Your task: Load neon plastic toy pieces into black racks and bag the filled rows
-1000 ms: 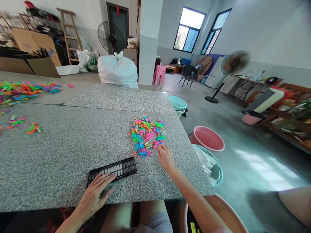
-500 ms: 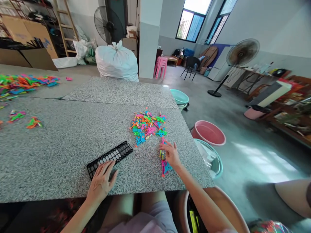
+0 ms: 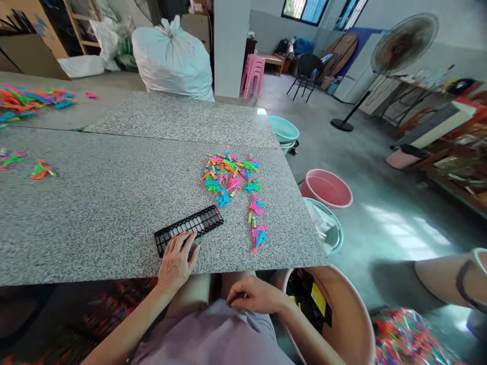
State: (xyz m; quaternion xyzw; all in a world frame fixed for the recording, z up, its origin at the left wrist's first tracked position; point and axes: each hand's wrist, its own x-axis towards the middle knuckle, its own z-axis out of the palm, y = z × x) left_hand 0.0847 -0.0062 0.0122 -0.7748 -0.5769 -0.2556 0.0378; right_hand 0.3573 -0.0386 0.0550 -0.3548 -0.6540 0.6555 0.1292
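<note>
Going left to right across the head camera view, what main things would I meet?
Small orange-and-green plastic cluster, black rectangular lattice tray, frontmost pink-and-blue plastic piece, round pink plastic tub.

Left of the obstructing colourful pile (image 3: 235, 183), the tabletop (image 3: 129, 182) lies open.

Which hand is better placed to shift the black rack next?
Probably the left hand: it lies over the near edge of the rack. The right hand is over the lap, away from the rack.
</note>
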